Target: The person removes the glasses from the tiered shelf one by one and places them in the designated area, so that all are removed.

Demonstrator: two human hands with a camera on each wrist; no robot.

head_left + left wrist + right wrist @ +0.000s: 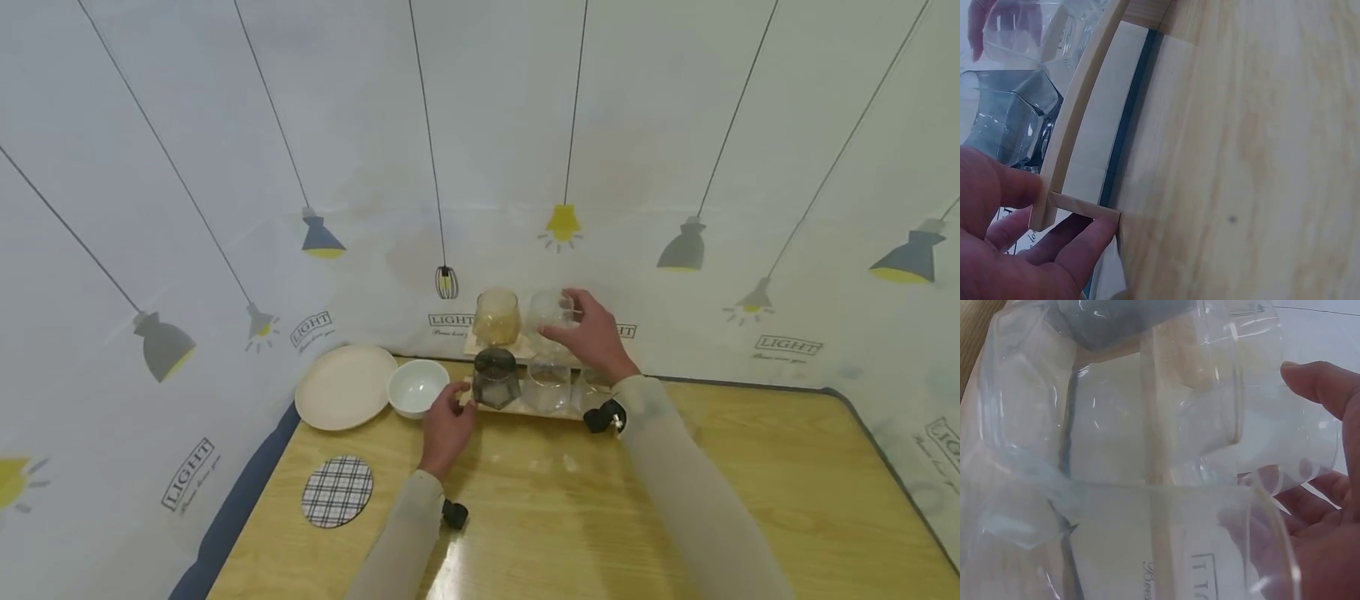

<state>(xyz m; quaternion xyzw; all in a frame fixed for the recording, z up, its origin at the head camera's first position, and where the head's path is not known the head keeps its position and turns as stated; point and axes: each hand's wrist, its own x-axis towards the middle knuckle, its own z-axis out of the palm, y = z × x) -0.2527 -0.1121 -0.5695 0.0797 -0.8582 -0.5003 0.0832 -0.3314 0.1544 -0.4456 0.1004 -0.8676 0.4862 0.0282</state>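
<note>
My right hand (598,335) holds a clear glass (547,310) at the back of a small wooden rack. In the right wrist view, the thumb is on one side of that glass (1282,440) and the fingers on the other. My left hand (448,432) grips the rack's left end; in the left wrist view its thumb and fingers are around the end of the wooden rack (1079,106). An amber glass (497,318) stands at the back left. A smoky grey glass (495,381) and two clear glasses, one in the middle (547,385), stand along the front.
Left of the rack are a white bowl (417,387) and a large pale plate (345,387). Nearer lies a round plaid coaster (337,492) on the wooden table (555,517). A lamp-printed cloth wall (495,150) rises right behind the rack.
</note>
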